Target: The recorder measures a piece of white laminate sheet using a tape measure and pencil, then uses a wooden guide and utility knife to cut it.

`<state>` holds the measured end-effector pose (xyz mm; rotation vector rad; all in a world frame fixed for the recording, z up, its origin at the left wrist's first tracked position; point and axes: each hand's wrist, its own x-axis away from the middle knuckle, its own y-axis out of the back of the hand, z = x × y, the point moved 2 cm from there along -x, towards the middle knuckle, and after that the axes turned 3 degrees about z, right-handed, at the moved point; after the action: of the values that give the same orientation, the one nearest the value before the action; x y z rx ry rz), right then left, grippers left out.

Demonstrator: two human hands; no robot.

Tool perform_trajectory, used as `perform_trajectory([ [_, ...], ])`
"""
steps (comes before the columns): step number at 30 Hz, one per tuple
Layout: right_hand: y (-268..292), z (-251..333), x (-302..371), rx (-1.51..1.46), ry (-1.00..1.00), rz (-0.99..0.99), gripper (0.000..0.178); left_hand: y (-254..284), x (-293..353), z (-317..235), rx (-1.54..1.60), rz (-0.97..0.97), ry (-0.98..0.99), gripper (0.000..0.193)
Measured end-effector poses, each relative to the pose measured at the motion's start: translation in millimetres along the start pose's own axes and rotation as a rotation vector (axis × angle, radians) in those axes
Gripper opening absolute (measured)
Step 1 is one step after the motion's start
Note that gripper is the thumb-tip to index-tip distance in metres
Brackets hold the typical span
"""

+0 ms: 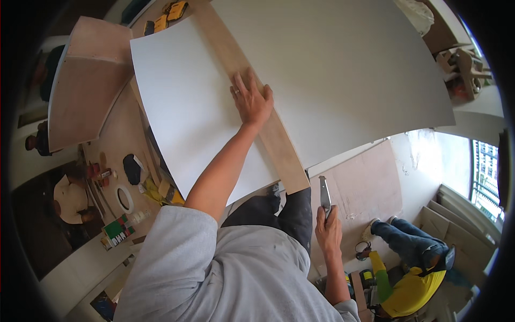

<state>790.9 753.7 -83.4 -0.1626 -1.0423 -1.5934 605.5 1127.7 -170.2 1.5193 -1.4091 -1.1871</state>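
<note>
My left hand [251, 101] presses down on a long, flat wooden strip [281, 145], its fingers spread. The strip lies lengthwise across a large white sheet [177, 86], and its near end juts past the sheet's edge toward my body. Off to the right of that end, my right hand [329, 231] is closed around the handle of a scoring knife [324, 192]. The knife's silver body points away from me, with a small dark tip. It is apart from both the strip and the sheet.
A curved wooden panel [88, 86] stands at the left. Yellow power tools [170, 13] sit beyond the sheet. A cluttered bench [115, 145] holds a tape roll [124, 199]. At the lower right, a person in a yellow top [413, 290] is bent low near a pinkish board [365, 185].
</note>
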Motion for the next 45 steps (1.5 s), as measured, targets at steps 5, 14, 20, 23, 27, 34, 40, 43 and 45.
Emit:
perform_trajectory([
  [5, 13, 45, -70, 0.119, 0.154, -0.013, 0.038, 4, -8, -4, 0.027, -0.04, -0.019, 0.081],
  [14, -9, 83, -129, 0.066, 0.331, 0.096, 0.042, 27, -64, -8, 0.082, 0.153, 0.555, 0.104],
  [20, 44, 92, -153, -0.049, 0.251, 0.139, 0.036, 12, -61, 12, -0.057, 0.049, 0.414, 0.08],
  [23, 114, 125, -177, -0.153, 0.265, 0.06, 0.027, 3, -56, 21, -0.103, -0.014, 0.342, 0.068],
  [27, 237, 211, -207, 0.374, 0.679, -0.491, 0.038, 3, -55, 17, -0.074, 0.009, 0.338, 0.064],
  [34, 359, 282, -320, 0.65, 0.69, -0.804, 0.055, -4, -55, 23, -0.177, -0.139, 0.21, 0.056],
  [40, 367, 268, -363, 0.481, 0.507, -0.226, 0.041, -8, -49, 22, -0.09, -0.159, 0.195, 0.052],
  [43, 353, 268, -353, 0.476, 0.616, -0.184, 0.038, -5, -49, 28, -0.097, -0.177, 0.182, 0.052],
  [45, 356, 270, -344, 0.507, 0.584, -0.21, 0.034, -4, -49, 26, -0.092, -0.179, 0.173, 0.052],
])
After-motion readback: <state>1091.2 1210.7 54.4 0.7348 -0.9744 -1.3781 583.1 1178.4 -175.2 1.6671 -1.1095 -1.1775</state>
